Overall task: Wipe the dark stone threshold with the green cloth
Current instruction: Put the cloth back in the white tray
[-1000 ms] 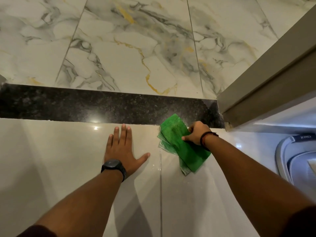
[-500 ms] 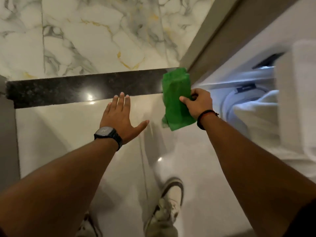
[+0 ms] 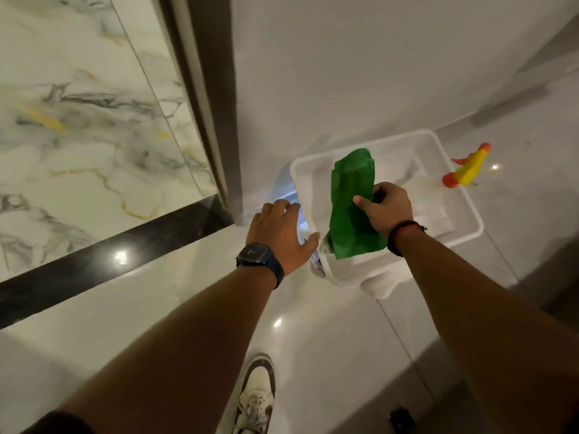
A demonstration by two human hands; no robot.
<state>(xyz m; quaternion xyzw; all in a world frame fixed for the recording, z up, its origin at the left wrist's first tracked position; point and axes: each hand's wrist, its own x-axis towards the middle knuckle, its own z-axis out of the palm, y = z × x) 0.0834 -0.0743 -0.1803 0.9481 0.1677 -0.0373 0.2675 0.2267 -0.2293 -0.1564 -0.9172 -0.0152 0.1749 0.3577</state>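
Observation:
My right hand (image 3: 383,208) grips the green cloth (image 3: 352,208) and holds it in the air over a white plastic tray (image 3: 463,195). The cloth hangs folded, clear of the floor. My left hand (image 3: 279,234), with a dark watch on the wrist, hovers with fingers spread beside the tray's left rim and holds nothing. The dark stone threshold (image 3: 103,261) runs diagonally across the floor to the left, apart from both hands, with a light glare on it.
A grey door frame (image 3: 213,104) rises at the threshold's right end. A yellow and orange spray bottle (image 3: 468,166) lies right of the tray. White folded cloths lie in the tray. My shoe (image 3: 257,399) stands on the glossy pale floor tiles below.
My right hand lifted the green cloth off the threshold's right end and carried it right, over the white tray. My left hand came off the floor. The view swung right and upward.

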